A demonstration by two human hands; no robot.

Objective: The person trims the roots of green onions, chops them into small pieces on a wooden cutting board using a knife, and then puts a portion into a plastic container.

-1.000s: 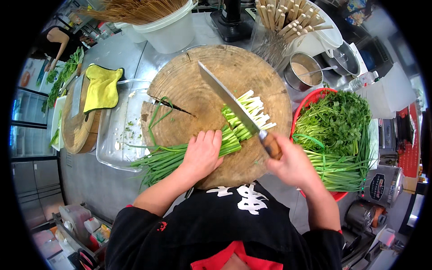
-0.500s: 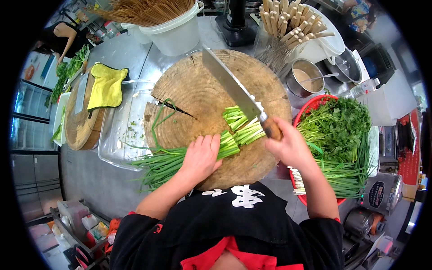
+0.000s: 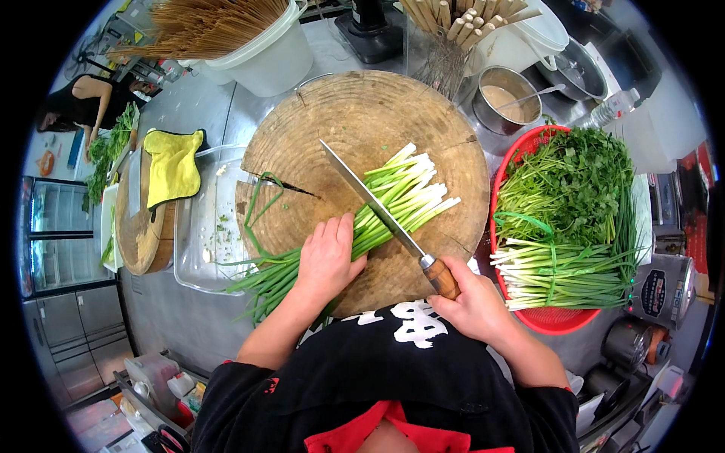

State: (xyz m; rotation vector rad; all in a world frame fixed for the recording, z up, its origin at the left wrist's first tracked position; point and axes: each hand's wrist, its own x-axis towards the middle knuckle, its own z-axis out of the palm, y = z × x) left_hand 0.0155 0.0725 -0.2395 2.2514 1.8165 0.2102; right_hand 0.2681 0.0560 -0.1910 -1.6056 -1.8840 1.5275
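A bunch of spring onions (image 3: 423,195) lies across a thick round wooden chopping block (image 3: 355,113). Its white ends fan out to the right and its green tops trail off toward the lower left. My left hand (image 3: 326,255) presses down on the green stalks, fingers together around them. In my right hand (image 3: 472,298) is the wooden handle of a cleaver (image 3: 374,202). The blade slants over the bunch, between my left hand and the white ends; whether it touches the stalks I cannot tell. One loose green leaf (image 3: 253,219) curls beside a crack in the block.
Right of the block stands a red basket (image 3: 555,321) of herbs and tied spring onions. A clear tray (image 3: 198,257), a yellow cloth (image 3: 172,166) and a smaller block (image 3: 136,234) are at left. Behind are a skewer bucket (image 3: 260,64) and a saucepan (image 3: 502,113). Another person (image 3: 87,102) bends over far left.
The cleaver has swung down and toward me, from a raised position to a slant over the spring onions. White ends once partly behind the blade now show fanned out. The view has shifted slightly.
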